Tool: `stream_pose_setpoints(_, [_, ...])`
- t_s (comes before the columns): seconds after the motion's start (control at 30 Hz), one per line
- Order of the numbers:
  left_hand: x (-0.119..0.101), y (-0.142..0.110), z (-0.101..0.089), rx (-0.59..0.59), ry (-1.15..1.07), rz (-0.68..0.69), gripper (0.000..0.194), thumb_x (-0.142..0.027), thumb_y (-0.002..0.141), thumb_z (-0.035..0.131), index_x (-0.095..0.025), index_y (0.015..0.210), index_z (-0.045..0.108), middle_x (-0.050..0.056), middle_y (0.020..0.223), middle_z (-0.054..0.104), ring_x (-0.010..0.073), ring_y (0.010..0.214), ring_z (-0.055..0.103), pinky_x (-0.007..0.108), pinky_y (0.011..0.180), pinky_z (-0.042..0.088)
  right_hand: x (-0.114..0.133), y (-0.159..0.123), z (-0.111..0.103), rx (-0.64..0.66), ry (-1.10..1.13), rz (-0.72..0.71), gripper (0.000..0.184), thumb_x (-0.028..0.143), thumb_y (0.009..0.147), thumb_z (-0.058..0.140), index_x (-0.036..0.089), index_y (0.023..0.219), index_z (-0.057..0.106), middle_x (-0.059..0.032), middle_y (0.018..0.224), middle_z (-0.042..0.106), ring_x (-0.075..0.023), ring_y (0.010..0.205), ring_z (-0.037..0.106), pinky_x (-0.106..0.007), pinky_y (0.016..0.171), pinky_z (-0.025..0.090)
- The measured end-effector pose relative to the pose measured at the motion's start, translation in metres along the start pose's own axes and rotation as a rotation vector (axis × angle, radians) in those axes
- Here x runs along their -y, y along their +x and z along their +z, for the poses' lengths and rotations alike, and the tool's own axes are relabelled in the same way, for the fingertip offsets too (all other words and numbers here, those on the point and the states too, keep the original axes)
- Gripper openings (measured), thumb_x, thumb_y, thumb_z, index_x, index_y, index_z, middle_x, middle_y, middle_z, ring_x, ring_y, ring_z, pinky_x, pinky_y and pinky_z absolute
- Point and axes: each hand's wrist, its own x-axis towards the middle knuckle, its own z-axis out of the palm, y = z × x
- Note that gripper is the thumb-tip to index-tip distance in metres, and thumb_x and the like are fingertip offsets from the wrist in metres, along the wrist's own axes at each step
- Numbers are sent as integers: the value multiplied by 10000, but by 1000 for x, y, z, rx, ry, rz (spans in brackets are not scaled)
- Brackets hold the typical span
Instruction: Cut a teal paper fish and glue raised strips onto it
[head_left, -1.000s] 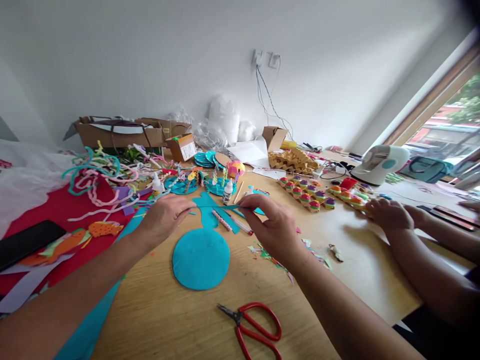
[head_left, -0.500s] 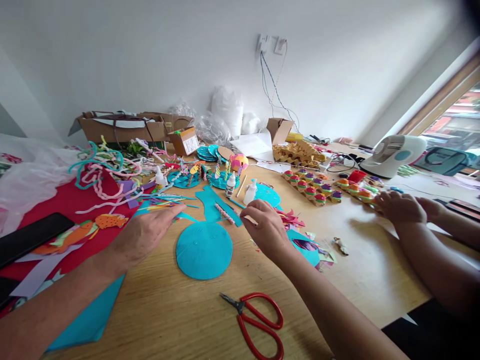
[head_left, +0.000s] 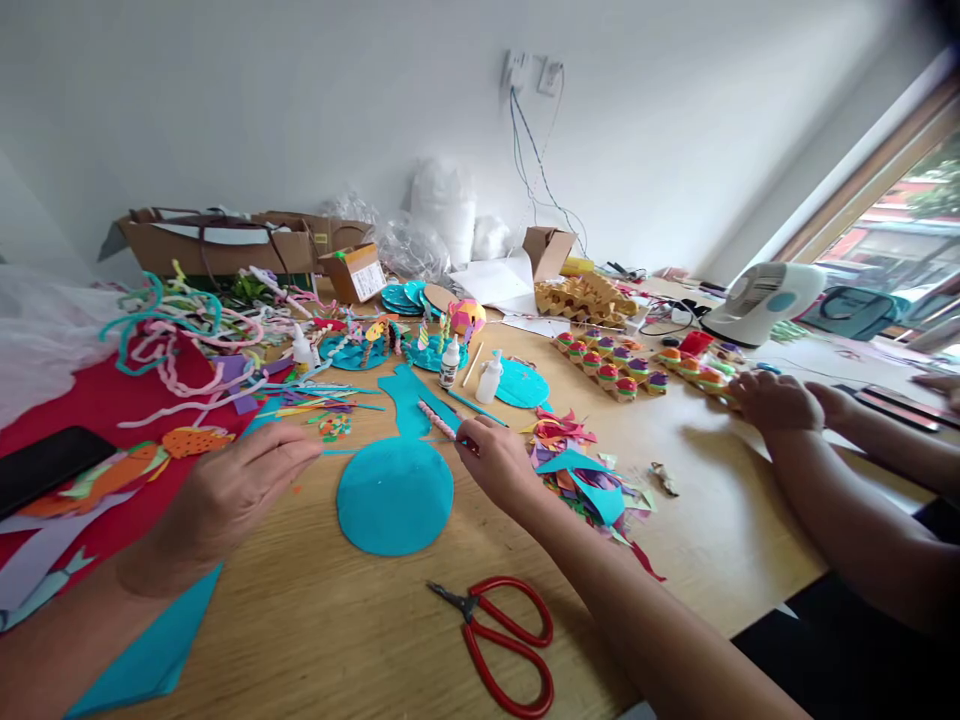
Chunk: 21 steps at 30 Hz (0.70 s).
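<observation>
My left hand (head_left: 244,480) is closed in a pinch left of a round blue disc (head_left: 395,497), with a narrow blue paper strip (head_left: 336,453) at its fingertips. Above the disc's right side, my right hand (head_left: 495,462) is closed too, thumb and fingertips together; whatever lies between them is too small to make out. Close to those fingertips is a pink-and-white twisted stick (head_left: 435,420), beside a cut blue sheet (head_left: 406,400). Red-handled scissors (head_left: 499,635) lie on the table in front of the disc.
Glue bottles (head_left: 449,364) stand behind the disc. Colourful paper scraps (head_left: 574,460) lie right of my right hand, and a red sheet (head_left: 169,400) is at left. Another person's hand (head_left: 776,402) rests by egg cartons (head_left: 611,367) holding coloured pieces. A white fan (head_left: 761,303) stands behind.
My left hand has moved left and slightly down, away from the blue sheet. My right hand is a little lower and further left. The view has shifted slightly.
</observation>
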Motion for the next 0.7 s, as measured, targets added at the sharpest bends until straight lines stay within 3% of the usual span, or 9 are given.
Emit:
stream_pose_setpoints(0.1, [0, -3, 2, -56, 78, 93, 148, -135, 940, 424, -153, 954, 570, 41, 863, 632, 133, 781, 635, 217, 701, 510, 2, 2, 6, 22, 20, 19, 117, 161, 831, 547, 190, 801, 656, -44, 830, 690, -155, 701, 592, -233, 574, 299])
stream_pose_setpoints(0.27, [4, -17, 10, -13, 93, 85, 173, -100, 928, 413, -143, 969, 576, 64, 895, 623, 155, 774, 635, 241, 656, 503, 2, 0, 17, 49, 77, 58, 123, 146, 817, 556, 178, 759, 660, -42, 748, 693, -160, 675, 601, -228, 578, 328])
stream_pose_setpoints(0.47, [4, -25, 10, -10, 46, 53, 214, -132, 923, 420, -193, 966, 620, 48, 909, 668, 164, 771, 654, 250, 637, 517, -4, -1, 24, 44, 162, 17, 133, 93, 783, 558, 185, 742, 645, -12, 791, 668, -121, 676, 577, -202, 604, 378])
stream_pose_setpoints(0.7, [1, -28, 13, 20, 51, 19, 153, -93, 894, 487, -182, 951, 598, 50, 921, 686, 171, 818, 667, 260, 731, 519, -4, -2, 27, 43, 148, -10, 125, 88, 792, 546, 181, 746, 615, -36, 819, 660, -152, 759, 585, -238, 683, 414])
